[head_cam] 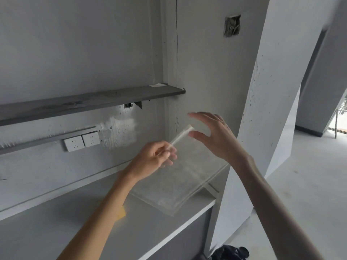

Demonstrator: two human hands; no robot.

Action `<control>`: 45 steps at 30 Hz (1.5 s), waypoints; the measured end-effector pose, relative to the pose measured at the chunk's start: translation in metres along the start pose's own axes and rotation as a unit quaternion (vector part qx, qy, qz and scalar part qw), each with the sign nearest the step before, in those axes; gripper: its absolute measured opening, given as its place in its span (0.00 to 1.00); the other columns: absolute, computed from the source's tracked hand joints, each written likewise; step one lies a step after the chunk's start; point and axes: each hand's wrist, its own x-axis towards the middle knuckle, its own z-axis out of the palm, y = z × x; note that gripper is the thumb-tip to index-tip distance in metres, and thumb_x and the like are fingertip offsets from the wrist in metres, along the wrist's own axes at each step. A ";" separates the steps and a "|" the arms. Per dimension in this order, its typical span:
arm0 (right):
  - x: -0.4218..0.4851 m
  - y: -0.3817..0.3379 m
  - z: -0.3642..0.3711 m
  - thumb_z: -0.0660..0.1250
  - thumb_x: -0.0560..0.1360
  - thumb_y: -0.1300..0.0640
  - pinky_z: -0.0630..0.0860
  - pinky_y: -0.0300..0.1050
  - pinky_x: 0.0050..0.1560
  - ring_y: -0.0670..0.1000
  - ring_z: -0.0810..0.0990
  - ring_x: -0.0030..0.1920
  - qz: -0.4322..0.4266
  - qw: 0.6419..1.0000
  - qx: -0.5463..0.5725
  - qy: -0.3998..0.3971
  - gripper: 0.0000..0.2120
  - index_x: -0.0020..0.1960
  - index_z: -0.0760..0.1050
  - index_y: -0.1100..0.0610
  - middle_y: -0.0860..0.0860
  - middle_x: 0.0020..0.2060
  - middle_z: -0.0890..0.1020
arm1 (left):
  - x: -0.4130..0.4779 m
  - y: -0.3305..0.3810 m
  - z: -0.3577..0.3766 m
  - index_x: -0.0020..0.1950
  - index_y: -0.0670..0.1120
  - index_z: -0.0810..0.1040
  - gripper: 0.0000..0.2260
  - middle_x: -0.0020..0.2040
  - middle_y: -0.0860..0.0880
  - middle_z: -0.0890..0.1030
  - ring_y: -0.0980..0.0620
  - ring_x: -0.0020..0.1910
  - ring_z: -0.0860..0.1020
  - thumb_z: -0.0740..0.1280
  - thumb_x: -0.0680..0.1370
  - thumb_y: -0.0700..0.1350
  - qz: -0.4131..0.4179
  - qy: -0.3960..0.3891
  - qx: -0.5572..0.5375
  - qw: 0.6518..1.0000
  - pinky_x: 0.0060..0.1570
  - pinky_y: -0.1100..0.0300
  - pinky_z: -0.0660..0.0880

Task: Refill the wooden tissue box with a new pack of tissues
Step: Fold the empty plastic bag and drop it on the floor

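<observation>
The left hand (156, 156) pinches the upper edge of a clear plastic panel (180, 177), fingers closed on its rim, apparently tipping it up from the counter (93, 228). The right hand (212, 136) is spread open at about two o'clock from the left, thumb and fingers bracketing the panel's top corner; whether it touches is hard to tell through the blur. The panel's lower edge rests on the counter at six o'clock, seemingly as a pivot. A pillar (262, 109) stands close at three o'clock, limiting swing that way; a shelf (84, 102) and sockets (81, 141) lie at ten o'clock, with open counter towards eight. Neither a wooden tissue box nor a tissue pack is visible; a yellow scrap (122, 212) peeks beside the left forearm.
</observation>
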 end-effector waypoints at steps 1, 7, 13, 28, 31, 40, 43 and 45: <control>-0.007 0.005 0.002 0.68 0.75 0.41 0.63 0.48 0.71 0.48 0.64 0.72 0.048 0.999 0.006 0.020 0.32 0.76 0.61 0.42 0.43 0.73 0.69 | -0.002 -0.004 -0.002 0.56 0.38 0.79 0.08 0.51 0.42 0.85 0.41 0.49 0.84 0.61 0.81 0.36 -0.014 0.025 -0.046 0.999 0.53 0.46 0.79; -0.082 0.037 0.047 0.70 0.72 0.41 0.75 0.51 0.63 0.53 0.76 0.66 0.289 0.811 0.492 -0.126 0.39 0.78 0.57 0.45 0.56 0.70 0.74 | -0.013 -0.036 -0.022 0.60 0.34 0.77 0.10 0.54 0.36 0.84 0.40 0.45 0.83 0.61 0.80 0.33 -0.063 0.114 -0.250 0.960 0.42 0.53 0.83; -0.073 0.027 0.069 0.72 0.71 0.55 0.67 0.37 0.33 0.49 0.71 0.36 0.289 0.756 0.580 -0.094 0.15 0.52 0.82 0.64 0.60 0.43 0.76 | -0.018 -0.065 -0.030 0.61 0.37 0.77 0.10 0.54 0.37 0.84 0.39 0.49 0.85 0.61 0.81 0.35 -0.086 0.082 -0.295 0.948 0.48 0.51 0.84; -0.076 0.038 0.065 0.64 0.79 0.67 0.82 0.40 0.45 0.54 0.79 0.44 0.290 0.790 0.522 -0.137 0.16 0.65 0.77 0.61 0.59 0.45 0.83 | -0.035 -0.092 -0.030 0.57 0.36 0.77 0.09 0.51 0.35 0.84 0.36 0.48 0.84 0.67 0.78 0.37 -0.148 0.055 -0.259 0.953 0.47 0.52 0.84; -0.075 0.040 0.060 0.66 0.78 0.64 0.82 0.42 0.47 0.55 0.80 0.46 0.278 0.807 0.476 -0.210 0.20 0.70 0.72 0.56 0.65 0.51 0.83 | -0.034 -0.094 -0.023 0.58 0.34 0.76 0.08 0.50 0.33 0.84 0.38 0.43 0.85 0.65 0.78 0.33 -0.127 0.088 -0.254 0.955 0.44 0.53 0.84; -0.072 0.048 0.052 0.65 0.76 0.67 0.80 0.36 0.39 0.47 0.82 0.37 0.257 0.738 0.615 -0.105 0.15 0.62 0.80 0.61 0.57 0.44 0.86 | -0.030 -0.082 -0.015 0.53 0.33 0.77 0.05 0.47 0.37 0.85 0.40 0.36 0.85 0.65 0.77 0.31 0.077 0.164 -0.202 0.962 0.37 0.53 0.84; -0.072 0.049 0.049 0.65 0.75 0.68 0.79 0.35 0.35 0.47 0.84 0.35 0.251 0.722 0.641 -0.068 0.10 0.54 0.81 0.67 0.57 0.41 0.86 | -0.031 -0.072 -0.018 0.52 0.32 0.77 0.05 0.46 0.38 0.85 0.39 0.37 0.85 0.64 0.77 0.29 0.127 0.158 -0.191 0.960 0.37 0.51 0.84; -0.074 0.049 0.045 0.64 0.76 0.69 0.78 0.36 0.32 0.48 0.83 0.34 0.218 0.734 0.642 -0.037 0.12 0.47 0.85 0.61 0.55 0.37 0.86 | -0.031 -0.065 -0.020 0.53 0.32 0.79 0.07 0.44 0.39 0.86 0.41 0.38 0.86 0.64 0.77 0.28 0.142 0.155 -0.180 0.961 0.39 0.49 0.84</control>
